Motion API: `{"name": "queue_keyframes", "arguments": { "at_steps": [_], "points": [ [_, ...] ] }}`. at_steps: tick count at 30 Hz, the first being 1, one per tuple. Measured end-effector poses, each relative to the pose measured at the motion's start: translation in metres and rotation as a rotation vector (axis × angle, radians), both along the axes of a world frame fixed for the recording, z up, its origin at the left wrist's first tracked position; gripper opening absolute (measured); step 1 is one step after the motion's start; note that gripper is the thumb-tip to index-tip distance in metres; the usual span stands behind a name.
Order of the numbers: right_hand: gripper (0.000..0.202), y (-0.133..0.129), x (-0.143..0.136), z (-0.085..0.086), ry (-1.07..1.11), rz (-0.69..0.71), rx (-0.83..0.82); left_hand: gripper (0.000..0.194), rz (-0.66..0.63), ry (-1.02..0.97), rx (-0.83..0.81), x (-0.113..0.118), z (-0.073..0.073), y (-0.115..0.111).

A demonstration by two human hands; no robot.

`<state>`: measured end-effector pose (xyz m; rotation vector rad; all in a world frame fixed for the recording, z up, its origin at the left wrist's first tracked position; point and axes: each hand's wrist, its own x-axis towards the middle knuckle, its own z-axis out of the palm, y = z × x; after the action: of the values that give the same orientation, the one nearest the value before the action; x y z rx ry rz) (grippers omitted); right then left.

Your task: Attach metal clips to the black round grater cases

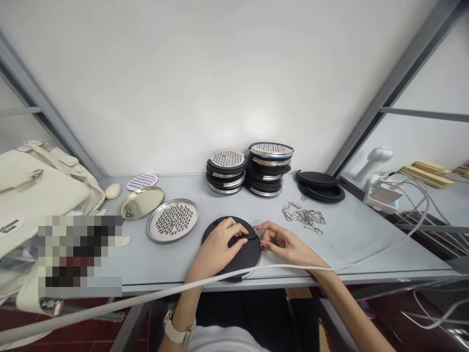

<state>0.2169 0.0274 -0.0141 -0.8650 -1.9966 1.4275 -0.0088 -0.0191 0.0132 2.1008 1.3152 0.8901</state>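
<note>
A round black disc (242,261) with a silvery rim showing at its lower right lies at the table's front edge. My left hand (222,244) rests on top of it, fingers apart and curved over its surface. At the disc's right edge, my right hand (280,240) pinches a small metal clip (258,234) between thumb and fingers. Several similar metal clips (306,216) lie in a loose pile to the right. Left of the disc sit a round grater plate (174,220) and a shiny gold-coloured round plate (142,202).
Two stacks of black-rimmed graters (227,171) stand by the wall. Black round pieces (320,186) lie at the back right. A white cable (164,292) crosses in front. On the left are a cream bag (44,186), an egg-shaped object (113,191) and a purple-white disc (142,182).
</note>
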Motion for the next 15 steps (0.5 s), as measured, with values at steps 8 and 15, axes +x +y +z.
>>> {"name": "queue_keyframes", "arguments": {
  "at_steps": [8, 15],
  "points": [
    [0.041, 0.0, 0.0001, 0.0012, -0.003, 0.002, -0.028, 0.016, 0.003, -0.002, -0.002, -0.0004, -0.0006, -0.0002],
    [0.042, 0.0002, 0.0013, 0.0008, -0.018, -0.017, -0.005, 0.015, 0.012, 0.001, 0.001, -0.0001, -0.0014, -0.0001]
  ]
}}
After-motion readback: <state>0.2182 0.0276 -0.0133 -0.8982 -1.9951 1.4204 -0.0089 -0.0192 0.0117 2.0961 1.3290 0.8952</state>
